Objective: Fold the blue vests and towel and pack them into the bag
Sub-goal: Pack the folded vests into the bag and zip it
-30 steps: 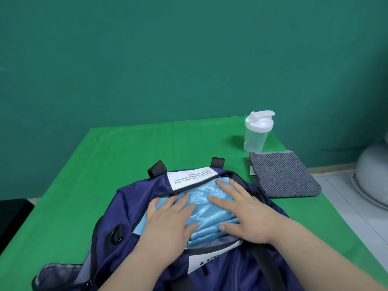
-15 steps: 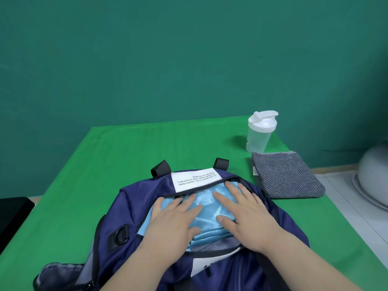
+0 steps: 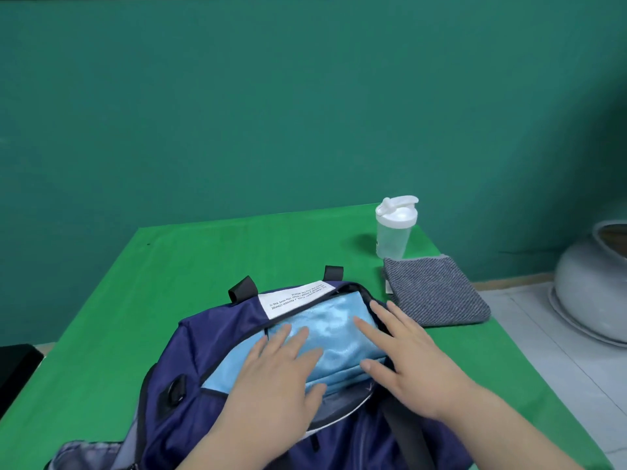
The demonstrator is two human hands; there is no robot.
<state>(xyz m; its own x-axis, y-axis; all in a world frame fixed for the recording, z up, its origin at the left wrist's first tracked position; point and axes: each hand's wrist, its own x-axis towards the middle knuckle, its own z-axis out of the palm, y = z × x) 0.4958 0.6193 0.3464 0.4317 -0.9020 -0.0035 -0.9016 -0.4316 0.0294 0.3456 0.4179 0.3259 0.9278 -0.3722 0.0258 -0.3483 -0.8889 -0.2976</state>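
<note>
A navy bag (image 3: 207, 347) lies open on the green table (image 3: 135, 300), a white label on its upper flap. Folded light-blue vests (image 3: 336, 320) fill its opening. My left hand (image 3: 281, 378) lies flat on the left part of the blue fabric, fingers straight. My right hand (image 3: 407, 357) rests on the right part with fingers spread, fingertips near the bag's zipper edge. A folded grey towel (image 3: 437, 293) lies on the table just right of the bag, untouched.
A clear shaker bottle (image 3: 395, 228) with a white lid stands behind the towel near the table's far right corner. A large white ceramic pot (image 3: 597, 286) sits on the floor to the right. A black object (image 3: 17, 371) is at the left edge.
Both hands stay flat on the vests in the bag. My right hand has slid right and its fingers have spread toward the bag's edge; more blue fabric shows between the hands.
</note>
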